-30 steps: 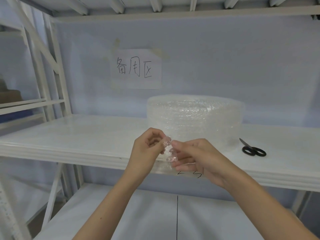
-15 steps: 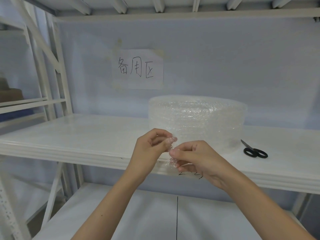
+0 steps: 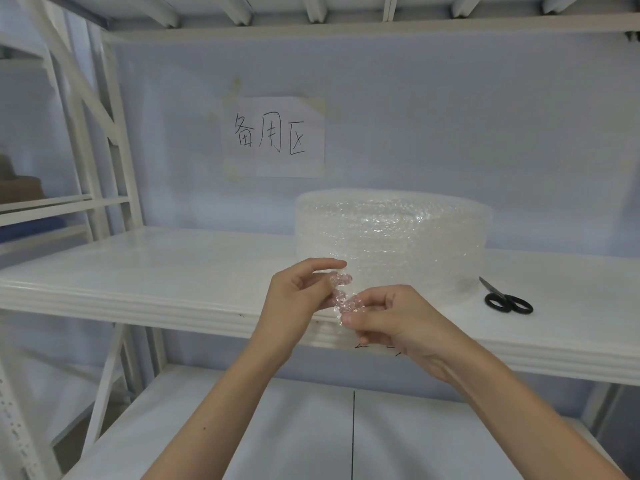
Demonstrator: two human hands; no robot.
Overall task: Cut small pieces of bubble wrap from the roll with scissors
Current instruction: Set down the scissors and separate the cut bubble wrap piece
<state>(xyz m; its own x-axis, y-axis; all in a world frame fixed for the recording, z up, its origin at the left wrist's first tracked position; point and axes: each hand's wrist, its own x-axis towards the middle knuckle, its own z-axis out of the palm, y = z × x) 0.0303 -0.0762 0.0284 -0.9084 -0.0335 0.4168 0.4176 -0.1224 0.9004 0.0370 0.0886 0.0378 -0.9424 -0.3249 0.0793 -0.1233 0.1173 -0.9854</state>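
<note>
A wide roll of clear bubble wrap stands on its end on the white shelf. In front of it, my left hand and my right hand both pinch the loose end of the bubble wrap between thumb and fingers, left hand higher, right hand lower. Black-handled scissors lie flat on the shelf to the right of the roll, out of both hands.
A paper sign with handwritten characters is taped to the pale wall behind. White rack uprights stand at the left. A lower white shelf lies under my forearms.
My right hand has dropped a little and my left hand has stayed higher, so the pinched wrap end now stretches between them. The scissors have not moved.
</note>
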